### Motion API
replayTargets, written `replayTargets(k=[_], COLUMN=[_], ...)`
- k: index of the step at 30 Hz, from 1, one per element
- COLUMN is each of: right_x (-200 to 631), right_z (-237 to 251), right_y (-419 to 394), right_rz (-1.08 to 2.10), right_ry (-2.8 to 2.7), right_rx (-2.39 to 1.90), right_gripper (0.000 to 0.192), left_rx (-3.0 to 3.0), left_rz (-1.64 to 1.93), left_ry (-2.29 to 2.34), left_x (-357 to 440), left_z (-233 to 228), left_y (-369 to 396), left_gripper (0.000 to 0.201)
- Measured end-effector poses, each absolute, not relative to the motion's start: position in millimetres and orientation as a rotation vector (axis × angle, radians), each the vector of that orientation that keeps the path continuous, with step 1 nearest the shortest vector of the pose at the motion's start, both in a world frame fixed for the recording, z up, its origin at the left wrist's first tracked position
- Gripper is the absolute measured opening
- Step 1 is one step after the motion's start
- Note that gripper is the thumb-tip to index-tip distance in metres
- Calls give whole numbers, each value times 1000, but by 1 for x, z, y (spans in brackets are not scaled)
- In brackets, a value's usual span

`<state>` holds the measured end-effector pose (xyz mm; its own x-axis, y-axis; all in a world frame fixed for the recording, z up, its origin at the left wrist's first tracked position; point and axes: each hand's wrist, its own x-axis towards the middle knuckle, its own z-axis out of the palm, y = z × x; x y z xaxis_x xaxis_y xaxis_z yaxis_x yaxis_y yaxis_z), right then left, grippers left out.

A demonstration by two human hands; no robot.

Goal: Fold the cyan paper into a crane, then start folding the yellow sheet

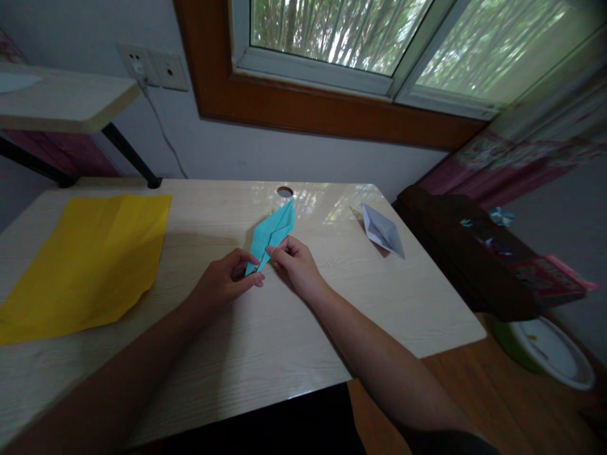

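Note:
A folded turquoise paper (272, 229), long and pointed at its far end, is held just above the table in both hands. My left hand (231, 275) pinches its near tip between thumb and fingers. On its right edge, close to that tip, my right hand (293, 256) grips the paper with thumb and forefinger. Creases and layered flaps show along its length. To the right, apart from both hands, a grey-white folded paper boat (383, 230) rests on the table.
A large yellow paper sheet (102, 259) covers the table's left part. Behind it stands a raised shelf (71, 101) on black legs. A round cable hole (285, 191) sits near the table's back edge. Right of the table are a dark wooden cabinet (446, 246) and a basin (554, 354).

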<state>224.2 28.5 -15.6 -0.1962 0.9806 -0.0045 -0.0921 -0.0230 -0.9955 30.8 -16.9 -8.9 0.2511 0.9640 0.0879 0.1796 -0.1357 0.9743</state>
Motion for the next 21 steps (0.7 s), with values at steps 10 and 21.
replayTargets(k=[10,21], right_x=[223,223], right_z=[-11,-16], right_y=[27,28], right_rz=[1403,1494], right_ry=[-1241,-1261], right_rx=[-1046,-1018], right_gripper=[34,35], left_rx=[1357,1448], left_rz=[1016,1098], left_ry=[1027,1154], left_x=[31,30], left_z=[-7,-5], left_y=[-16,-13], left_gripper=[23,19])
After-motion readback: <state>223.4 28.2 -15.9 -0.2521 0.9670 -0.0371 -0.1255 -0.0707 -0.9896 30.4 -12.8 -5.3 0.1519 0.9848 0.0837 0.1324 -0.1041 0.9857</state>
